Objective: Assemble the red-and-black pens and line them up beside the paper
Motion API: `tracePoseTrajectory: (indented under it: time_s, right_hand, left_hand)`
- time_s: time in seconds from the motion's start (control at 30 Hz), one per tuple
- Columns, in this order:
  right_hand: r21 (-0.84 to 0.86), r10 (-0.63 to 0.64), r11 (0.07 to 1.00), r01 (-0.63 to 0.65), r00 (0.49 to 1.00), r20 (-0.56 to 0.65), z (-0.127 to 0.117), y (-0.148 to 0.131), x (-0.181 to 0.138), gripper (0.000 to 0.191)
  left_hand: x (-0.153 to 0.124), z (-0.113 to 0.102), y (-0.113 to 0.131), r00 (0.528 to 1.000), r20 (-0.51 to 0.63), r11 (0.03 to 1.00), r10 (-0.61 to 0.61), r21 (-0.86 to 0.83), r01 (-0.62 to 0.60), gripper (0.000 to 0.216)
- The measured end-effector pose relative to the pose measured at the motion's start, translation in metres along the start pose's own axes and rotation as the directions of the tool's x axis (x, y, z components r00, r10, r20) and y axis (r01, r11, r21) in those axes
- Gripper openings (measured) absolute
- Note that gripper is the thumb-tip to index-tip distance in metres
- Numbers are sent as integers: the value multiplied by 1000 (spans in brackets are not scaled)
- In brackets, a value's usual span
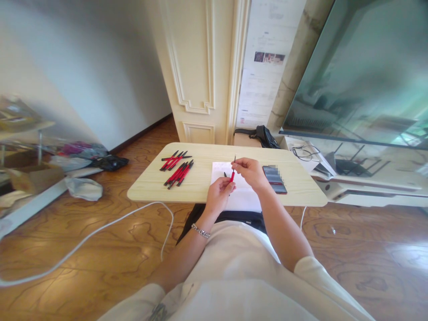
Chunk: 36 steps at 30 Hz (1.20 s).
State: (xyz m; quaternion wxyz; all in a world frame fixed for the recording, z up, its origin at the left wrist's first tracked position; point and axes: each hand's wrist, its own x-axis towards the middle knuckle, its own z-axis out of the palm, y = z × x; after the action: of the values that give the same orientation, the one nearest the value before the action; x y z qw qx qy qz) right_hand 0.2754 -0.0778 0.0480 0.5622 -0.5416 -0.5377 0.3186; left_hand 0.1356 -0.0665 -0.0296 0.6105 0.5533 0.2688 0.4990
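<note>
Both hands meet over a white sheet of paper on a small pale wooden table. My left hand is closed round the lower end of a red and black pen. My right hand pinches the pen's thin black upper part between fingertips. The pen stands nearly upright between the two hands. A small dark piece lies on the paper beside my left thumb. Several more red and black pens lie in loose bunches on the table's left half.
A dark phone lies on the table right of my right hand. A white cable runs across the wood floor at left. A black bag sits behind the table. A large screen stands on a low unit at right.
</note>
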Motion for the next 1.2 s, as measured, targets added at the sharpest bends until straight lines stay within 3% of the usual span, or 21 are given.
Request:
tracePoseTrajectory:
  time_s: [0.1, 0.9, 1.03, 1.1, 1.2]
  right_hand:
    - [-47, 8, 999, -5, 998, 63, 1, 1, -4, 33]
    - [-107, -31, 994, 34, 999, 34, 6, 22, 1, 30]
    - [-103, -9, 994, 21, 993, 121, 1, 26, 4, 37]
    - [-156, 22, 988, 2, 988, 152, -2, 32, 10, 39]
    - [-451, 87, 891, -48, 994, 65, -2, 45, 18, 29]
  left_hand:
    - [0, 0, 1, 1000, -12, 1000, -8, -4, 8, 33]
    - [1, -4, 7, 998, -48, 998, -46, -45, 44, 32]
    - [3, -6, 5, 996, -79, 998, -33, -55, 29, 34]
    - [4, -8, 4, 996, -78, 997, -35, -74, 29, 35]
    - [5, -10, 3, 995, -88, 997, -39, -75, 32, 36]
